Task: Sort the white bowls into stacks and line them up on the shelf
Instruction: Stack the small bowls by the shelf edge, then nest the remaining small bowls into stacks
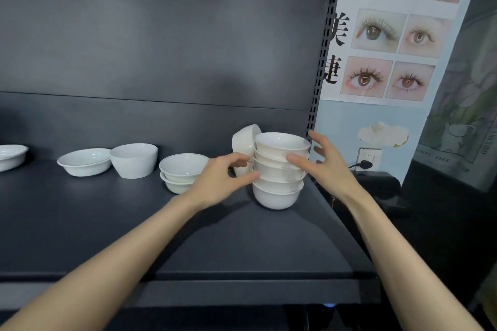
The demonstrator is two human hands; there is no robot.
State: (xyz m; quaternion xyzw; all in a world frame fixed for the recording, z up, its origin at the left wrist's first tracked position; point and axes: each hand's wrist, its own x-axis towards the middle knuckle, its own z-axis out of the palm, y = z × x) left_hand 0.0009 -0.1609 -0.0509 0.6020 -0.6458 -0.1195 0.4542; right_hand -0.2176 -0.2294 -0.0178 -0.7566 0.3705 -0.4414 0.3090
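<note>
Tall stack of white bowls (279, 169) standing at the right end of the dark shelf (107, 223). Left hand (220, 180) spread loosely, thumb tip touching the stack's left side. Right hand (326, 164) splayed wide, thumb on the stack's front. Tilted bowl (243, 142) leaning behind; two-bowl stack (181, 172) just left.

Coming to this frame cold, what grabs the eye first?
The tall stack of white bowls at the shelf's right end, with the left hand and right hand either side of it. Behind it, one tipped bowl stands on edge. A beauty poster hangs at right.
</note>
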